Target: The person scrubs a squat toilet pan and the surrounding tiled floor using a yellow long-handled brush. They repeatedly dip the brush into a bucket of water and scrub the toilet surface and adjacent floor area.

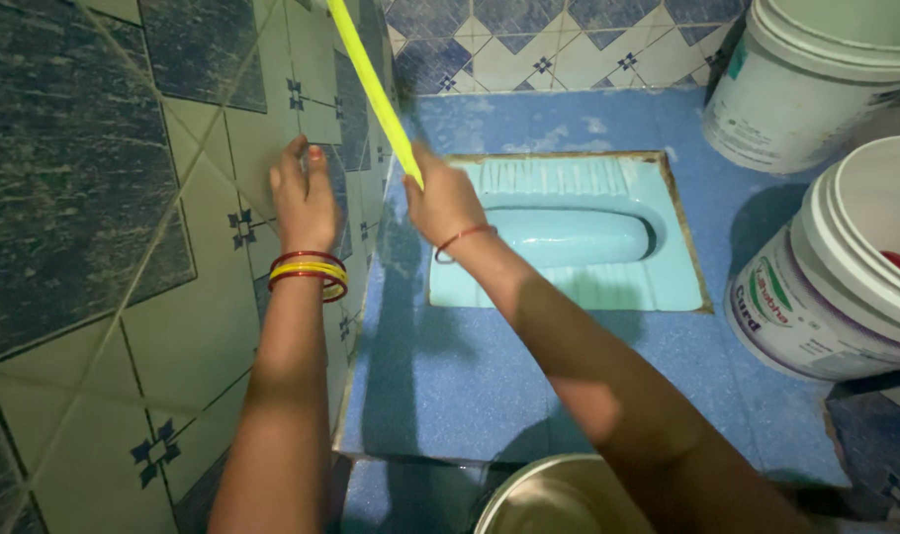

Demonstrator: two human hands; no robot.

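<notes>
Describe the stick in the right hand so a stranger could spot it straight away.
Start at the light blue squat toilet pan set into the blue floor. At its left edge the right hand grips a long yellow-green stick, which slants up along the tiled wall. It is the only thin, bright yellow-green thing here; the white buckets are bulky.

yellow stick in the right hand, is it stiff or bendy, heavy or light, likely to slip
The yellow stick runs straight with no sag past the right hand, so it is probably stiff. It looks thin, and one hand holds it, so likely light. Its surface looks smooth, so it might slip in a wet grip. The left hand rests on the tiled wall.
</notes>
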